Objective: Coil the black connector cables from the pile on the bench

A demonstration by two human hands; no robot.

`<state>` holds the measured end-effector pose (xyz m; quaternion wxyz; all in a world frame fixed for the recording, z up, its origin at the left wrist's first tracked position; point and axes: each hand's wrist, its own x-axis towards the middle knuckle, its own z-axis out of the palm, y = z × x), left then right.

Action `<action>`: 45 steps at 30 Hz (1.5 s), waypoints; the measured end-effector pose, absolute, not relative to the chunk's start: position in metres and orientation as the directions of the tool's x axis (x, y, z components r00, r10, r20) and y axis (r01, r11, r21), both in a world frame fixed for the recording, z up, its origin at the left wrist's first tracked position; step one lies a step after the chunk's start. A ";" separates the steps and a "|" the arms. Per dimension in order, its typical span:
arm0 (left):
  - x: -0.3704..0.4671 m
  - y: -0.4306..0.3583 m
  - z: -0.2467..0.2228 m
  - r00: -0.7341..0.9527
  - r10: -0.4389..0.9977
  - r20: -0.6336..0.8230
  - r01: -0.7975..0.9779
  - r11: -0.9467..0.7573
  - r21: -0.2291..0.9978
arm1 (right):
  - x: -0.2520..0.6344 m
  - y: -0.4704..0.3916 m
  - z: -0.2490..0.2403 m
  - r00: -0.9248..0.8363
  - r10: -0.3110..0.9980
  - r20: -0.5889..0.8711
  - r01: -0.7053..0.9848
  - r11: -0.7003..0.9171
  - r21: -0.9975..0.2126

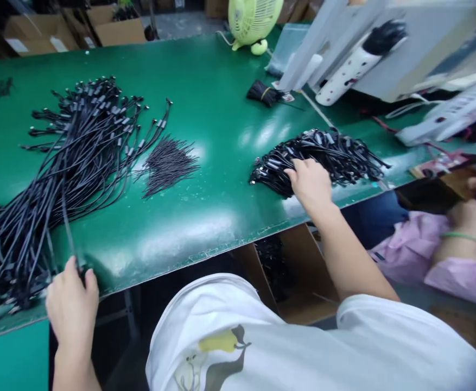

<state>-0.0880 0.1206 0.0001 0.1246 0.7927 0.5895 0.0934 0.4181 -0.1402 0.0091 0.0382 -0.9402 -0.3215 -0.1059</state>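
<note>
My left hand [73, 296] is at the table's front edge on the left, its fingers closed on the end of a black cable [65, 217]. That cable runs up into a large heap of long black cables [87, 141] with metal plugs. On the right, my right hand [311, 184] rests at the front of a pile of bundled black cables [339, 149], thumb and fingers stretched over it. Its fingertips are partly lost against the dark cables. Between the hands lies a loose pile of short black ties [168, 165].
The green table [217, 184] carries a rubber-banded black bundle [264, 93], a yellow-green fan [254, 24] and a spotted white bottle [349, 70]. An open cardboard box [303, 271] stands below the front edge. At right is another person's pink sleeve [414, 244].
</note>
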 end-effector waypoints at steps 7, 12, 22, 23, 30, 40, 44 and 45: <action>-0.065 0.097 0.039 0.387 0.875 -0.290 0.227 0.214 0.950 | 0.340 -0.081 0.026 0.479 0.749 0.457 0.875 -0.447 -0.184; -0.045 0.056 0.074 0.738 0.606 -0.296 0.060 0.377 0.924 | 0.214 0.030 0.038 -0.121 0.892 0.435 0.858 0.314 -0.406; -0.140 0.040 0.091 0.646 0.763 0.017 -0.024 -0.001 1.000 | 0.222 0.204 0.099 -0.100 0.944 0.313 0.948 0.186 -0.258; -0.150 0.043 0.086 0.529 0.849 0.014 -0.131 0.065 0.989 | 0.238 0.198 0.113 -0.062 0.926 0.372 0.956 0.163 -0.246; -0.156 0.077 0.061 0.007 0.992 -0.124 -0.317 0.120 0.941 | 0.298 0.107 0.134 0.025 0.914 0.406 0.999 -0.036 0.021; -0.031 0.043 0.047 0.729 0.680 -0.073 0.149 -0.054 0.987 | 0.195 -0.002 0.082 -0.393 0.906 0.156 0.885 0.419 -0.203; -0.048 0.051 0.044 0.757 0.601 -0.258 0.078 0.308 0.948 | 0.236 0.013 0.085 -0.345 0.922 0.173 0.875 0.383 -0.295; -0.054 0.054 0.044 0.758 0.589 -0.281 0.047 0.380 0.924 | 0.246 0.015 0.082 -0.318 0.930 0.187 0.876 0.363 -0.318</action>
